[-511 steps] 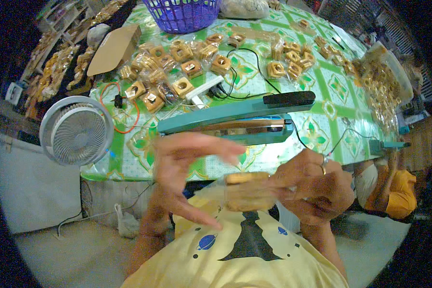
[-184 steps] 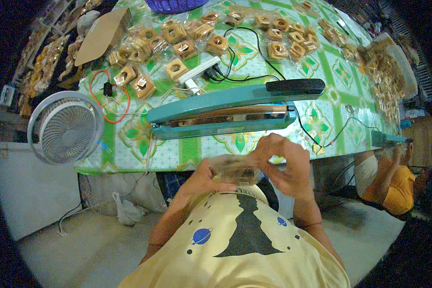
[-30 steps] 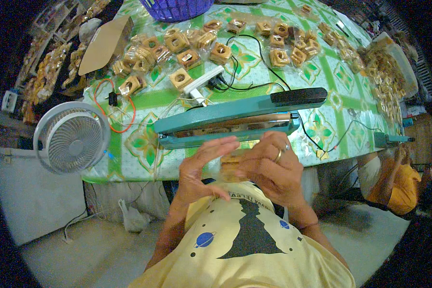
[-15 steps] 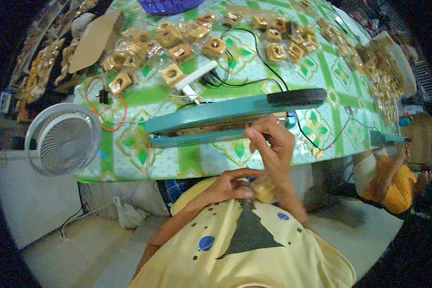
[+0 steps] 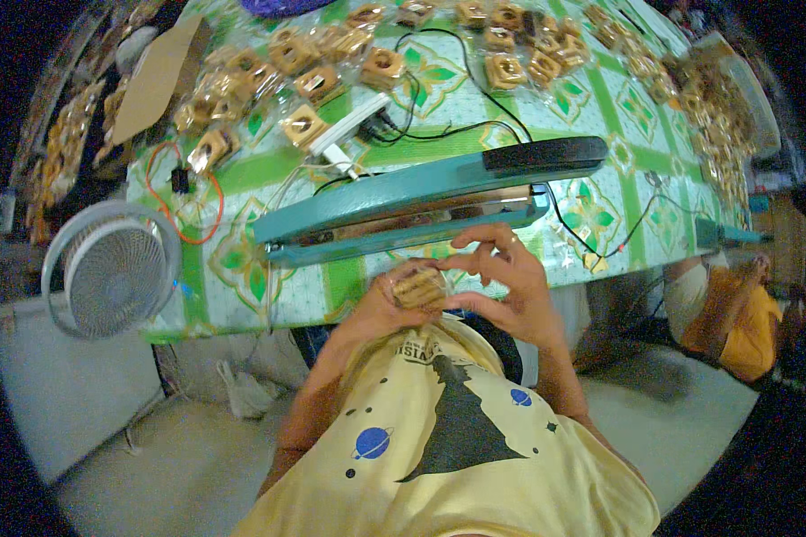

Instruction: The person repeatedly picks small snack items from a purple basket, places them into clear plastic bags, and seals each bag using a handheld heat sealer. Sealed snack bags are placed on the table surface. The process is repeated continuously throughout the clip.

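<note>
My left hand [image 5: 375, 302] is closed around a small clear plastic packet [image 5: 418, 288] of tan, ridged pieces, held at the table's near edge in front of my shirt. My right hand [image 5: 509, 285] is just to its right, thumb and fingers apart, with the tips close to the packet's right side; whether they touch it is hard to tell. Beyond both hands lies a long teal bag sealer [image 5: 376, 199], its upper arm with a black handle [image 5: 546, 157] raised a little over the lower bar.
Many wrapped tan pieces [image 5: 295, 51] lie across the back of the patterned tablecloth. A white power strip [image 5: 354, 121] with black cables sits behind the sealer. At the left are a grey fan [image 5: 116, 268] and an orange cord [image 5: 215, 215]. A person in orange [image 5: 745, 331] sits at the right.
My left hand has risen from my lap toward the table edge with the packet. My right hand has come away from the sealer, down beside the packet, and its fingers have spread.
</note>
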Available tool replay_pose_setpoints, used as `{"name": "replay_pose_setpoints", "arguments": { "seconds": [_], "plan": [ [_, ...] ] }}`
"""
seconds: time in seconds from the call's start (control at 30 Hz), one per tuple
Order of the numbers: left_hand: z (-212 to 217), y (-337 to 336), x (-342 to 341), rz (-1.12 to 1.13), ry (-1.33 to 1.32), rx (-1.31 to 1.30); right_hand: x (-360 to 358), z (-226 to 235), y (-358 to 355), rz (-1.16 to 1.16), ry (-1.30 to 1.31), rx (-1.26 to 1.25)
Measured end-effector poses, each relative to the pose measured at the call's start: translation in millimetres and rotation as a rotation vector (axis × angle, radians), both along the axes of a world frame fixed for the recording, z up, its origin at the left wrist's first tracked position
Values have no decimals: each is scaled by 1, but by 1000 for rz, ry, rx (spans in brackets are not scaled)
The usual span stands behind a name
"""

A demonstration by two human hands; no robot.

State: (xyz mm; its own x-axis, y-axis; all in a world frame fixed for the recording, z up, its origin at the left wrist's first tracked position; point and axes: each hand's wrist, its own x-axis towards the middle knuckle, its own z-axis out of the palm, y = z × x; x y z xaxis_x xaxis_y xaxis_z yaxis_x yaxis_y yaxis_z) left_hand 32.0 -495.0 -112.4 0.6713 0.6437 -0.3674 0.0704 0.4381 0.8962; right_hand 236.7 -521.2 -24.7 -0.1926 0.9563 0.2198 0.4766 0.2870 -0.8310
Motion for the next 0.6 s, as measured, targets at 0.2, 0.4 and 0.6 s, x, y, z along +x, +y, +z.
{"name": "replay_pose_setpoints", "arguments": {
  "seconds": [0.2,0.4,0.6],
  "plan": [
    [4,22,-23,-195,223,681,-3,-46,-7,176,-287,-67],
    [38,3,-38,40,185,789,-6,-54,-12,58,-150,-68],
    [55,2,-46,-106,234,935,-12,-39,-9,141,-290,34]
  ]
}}
